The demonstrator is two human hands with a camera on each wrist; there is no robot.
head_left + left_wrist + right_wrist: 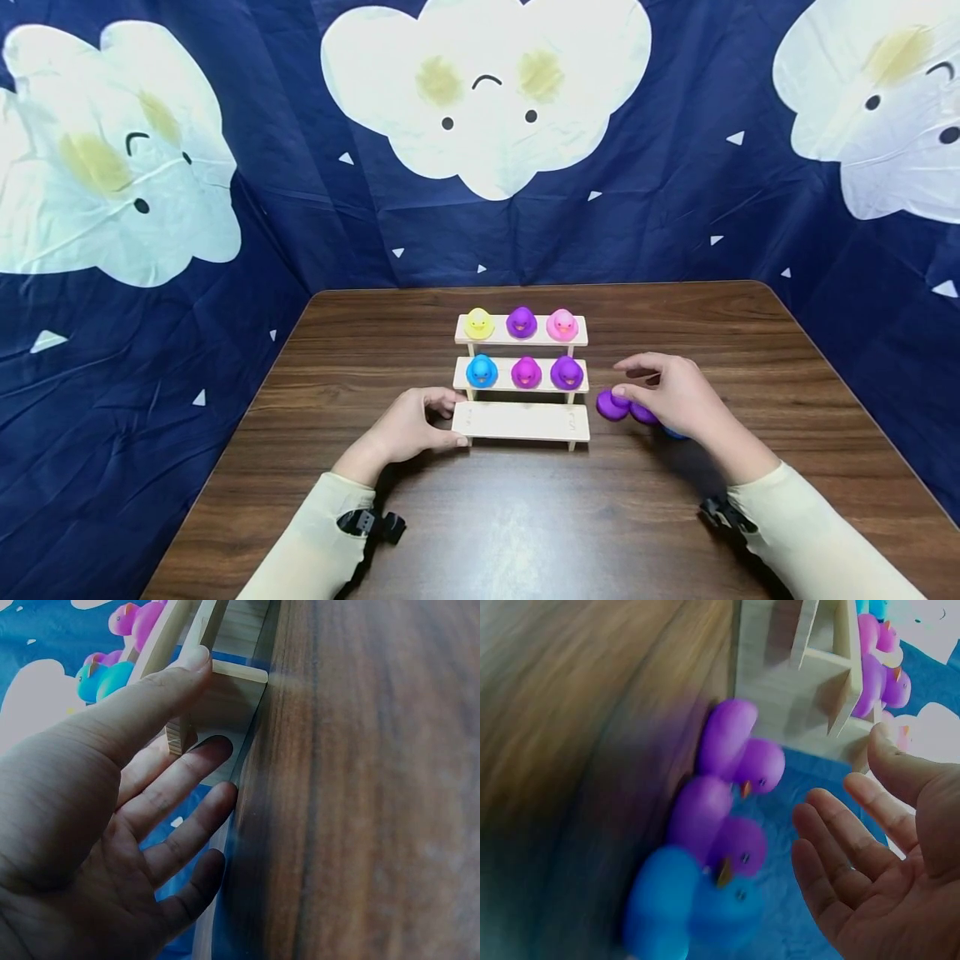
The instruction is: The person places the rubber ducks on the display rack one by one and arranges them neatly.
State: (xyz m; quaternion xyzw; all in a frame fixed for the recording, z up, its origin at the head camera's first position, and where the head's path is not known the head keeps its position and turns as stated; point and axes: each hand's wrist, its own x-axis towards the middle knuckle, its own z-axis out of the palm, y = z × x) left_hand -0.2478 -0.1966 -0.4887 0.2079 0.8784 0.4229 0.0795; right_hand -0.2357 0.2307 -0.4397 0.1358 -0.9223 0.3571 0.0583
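A three-step wooden stand (517,421) stands mid-table. My left hand (401,429) pinches the left end of its bottom step, thumb in front and index finger behind; the other fingers extend loosely in the left wrist view. On the top step sit a yellow duck (478,325), a purple duck (521,323) and a pink duck (562,326). The middle step bears a blue duck (482,372), a magenta duck (527,373) and another purple duck (567,373). Right of the stand, my right hand (678,392) hovers above two purple ducks (727,739) and a blue duck (660,900), holding nothing.
The brown wood-grain table (360,350) has rounded far corners. Dark blue cloth with white clouds (487,158) hangs behind it and along both sides. Each wrist wears a black strap (367,523) with a small device.
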